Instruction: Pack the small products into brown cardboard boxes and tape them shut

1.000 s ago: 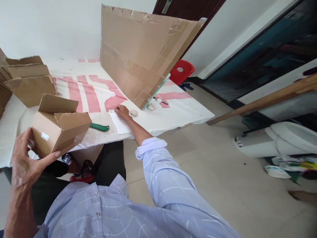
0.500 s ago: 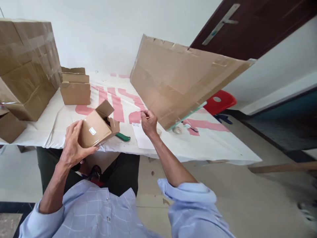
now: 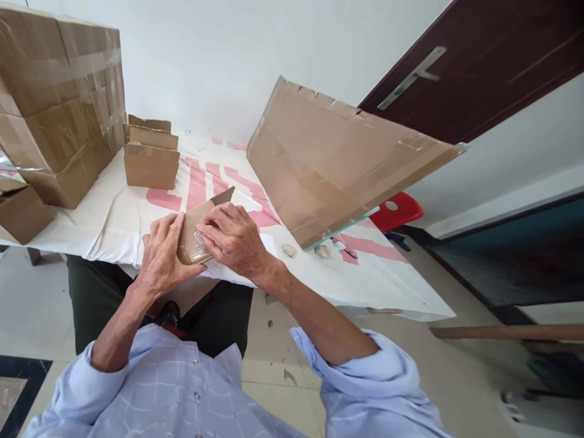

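Observation:
A small brown cardboard box (image 3: 189, 230) rests at the table's front edge, one flap (image 3: 223, 196) standing up. My left hand (image 3: 162, 252) grips its left side, thumb along the near edge. My right hand (image 3: 235, 240) lies over the box's right part, fingers curled and pressed together against its face. Just beside those fingertips shows a small sticker (image 3: 198, 236). Whatever the right fingers hold, if anything, is hidden. A white sheet (image 3: 268, 244) is partly covered by the right hand.
Left stands a large taped carton (image 3: 68, 109), with an open box (image 3: 152, 165) beside it and another box (image 3: 25, 213) at the far left. A big cardboard panel (image 3: 337, 158) leans at the right. Tape rolls (image 3: 322, 251) lie below it; a red stool (image 3: 396, 211) stands behind.
My right hand has moved left from above the white sheet onto the box. The box is turned and shifted slightly right with my left hand; the green-handled tool is now hidden.

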The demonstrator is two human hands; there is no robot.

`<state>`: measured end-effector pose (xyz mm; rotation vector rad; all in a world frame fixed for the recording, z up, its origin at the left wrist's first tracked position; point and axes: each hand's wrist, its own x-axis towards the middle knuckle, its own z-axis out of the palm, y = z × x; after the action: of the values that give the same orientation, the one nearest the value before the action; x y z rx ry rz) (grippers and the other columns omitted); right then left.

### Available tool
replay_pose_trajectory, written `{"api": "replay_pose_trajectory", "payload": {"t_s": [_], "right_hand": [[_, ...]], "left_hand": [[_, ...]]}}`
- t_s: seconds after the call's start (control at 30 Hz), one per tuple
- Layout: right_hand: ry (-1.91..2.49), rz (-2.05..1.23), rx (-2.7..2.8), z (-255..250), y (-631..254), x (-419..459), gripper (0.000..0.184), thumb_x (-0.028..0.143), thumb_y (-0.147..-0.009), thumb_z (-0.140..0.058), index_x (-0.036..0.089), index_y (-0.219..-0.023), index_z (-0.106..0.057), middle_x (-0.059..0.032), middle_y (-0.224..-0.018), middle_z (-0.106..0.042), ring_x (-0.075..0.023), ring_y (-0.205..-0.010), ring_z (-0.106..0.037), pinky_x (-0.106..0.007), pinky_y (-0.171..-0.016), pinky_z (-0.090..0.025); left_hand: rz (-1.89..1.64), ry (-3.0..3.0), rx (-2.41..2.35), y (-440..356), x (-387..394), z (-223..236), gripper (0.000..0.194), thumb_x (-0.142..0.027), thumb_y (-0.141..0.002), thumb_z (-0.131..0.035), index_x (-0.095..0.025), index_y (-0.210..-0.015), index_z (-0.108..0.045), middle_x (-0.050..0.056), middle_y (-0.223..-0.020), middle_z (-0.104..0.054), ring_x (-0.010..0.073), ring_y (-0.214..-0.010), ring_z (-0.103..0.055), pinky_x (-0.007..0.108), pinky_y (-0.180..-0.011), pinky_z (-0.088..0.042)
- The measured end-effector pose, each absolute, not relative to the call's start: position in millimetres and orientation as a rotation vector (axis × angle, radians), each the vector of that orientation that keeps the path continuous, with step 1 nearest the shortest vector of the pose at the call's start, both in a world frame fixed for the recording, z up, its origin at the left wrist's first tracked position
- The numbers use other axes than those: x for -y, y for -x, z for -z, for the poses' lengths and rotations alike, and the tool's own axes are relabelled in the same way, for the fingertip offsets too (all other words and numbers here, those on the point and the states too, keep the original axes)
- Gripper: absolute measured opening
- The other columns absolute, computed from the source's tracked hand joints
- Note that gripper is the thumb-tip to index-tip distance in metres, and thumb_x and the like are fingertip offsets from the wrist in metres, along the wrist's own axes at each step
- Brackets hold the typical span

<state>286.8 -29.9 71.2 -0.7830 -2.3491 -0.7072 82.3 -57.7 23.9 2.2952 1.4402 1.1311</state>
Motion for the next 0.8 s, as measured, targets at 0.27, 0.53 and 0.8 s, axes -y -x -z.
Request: {"api": "replay_pose_trajectory", "payload": {"t_s": [0.27, 0.53, 0.8], "right_hand": [[0.872, 0.671, 2.421, -70.4, -289.3, 32.4, 0.025, 0.014, -0.107, -0.058, 0.021, -0.09, -0.076, -0.0081, -0.095, -0.071, -0.0248, -0.095, -0.052, -0.04, -0.083, -0.035], [0.919, 0.657, 2.426, -67.6, -290.1, 33.3, 0.025, 0.013, -0.105, -0.057, 0.021, -0.089, -0.074, -0.0092, -0.097, -0.071, -0.026, -0.096, -0.053, -0.04, -0.084, -0.037], [0.897, 0.726, 2.395, -66.4, -287.6, 32.2, 0.023, 0.014, -0.105, -0.055, 0.019, -0.091, -0.073, -0.0104, -0.097, -0.072, -0.0271, -0.097, -0.055, -0.041, -0.084, -0.038]], "left_hand": [[-1.095, -2.291, -1.449, -85.3, 57.7, -27.5, 0.111, -0.037, -0.066, -0.095, -0.022, -0.161, -0.04, 0.02, -0.157, -0.054, 0.0455, -0.144, -0.049, 0.066, -0.111, -0.047], [-1.068, -2.301, -1.431, -84.7, 57.8, -27.8, 0.11, -0.04, -0.067, -0.093, -0.021, -0.162, -0.04, 0.021, -0.157, -0.053, 0.046, -0.144, -0.048, 0.066, -0.109, -0.048], [-1.067, -2.31, -1.423, -85.4, 59.2, -27.7, 0.11, -0.04, -0.068, -0.092, -0.023, -0.163, -0.039, 0.02, -0.159, -0.052, 0.0453, -0.145, -0.047, 0.066, -0.11, -0.047]]}}
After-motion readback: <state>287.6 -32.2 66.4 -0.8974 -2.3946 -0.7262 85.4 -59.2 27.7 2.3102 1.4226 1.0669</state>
